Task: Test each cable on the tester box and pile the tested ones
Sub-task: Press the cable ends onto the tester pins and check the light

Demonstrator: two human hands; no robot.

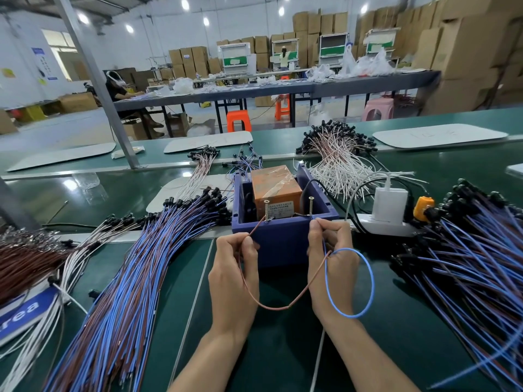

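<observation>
Bright, even light from round ceiling lamps point(185, 4), which are blown out to white spots. Their glare lies in pale patches on the green belt point(127, 193). Shadows are soft and faint under my left hand point(232, 278) and right hand point(334, 267). Hands and cable point(271, 307) are sharp. Wide-angle bend: the post point(93, 80) leans and the far bench point(311, 87) curves. Cartons point(467, 52) at the right edge are smeared, and the corners are soft.
</observation>
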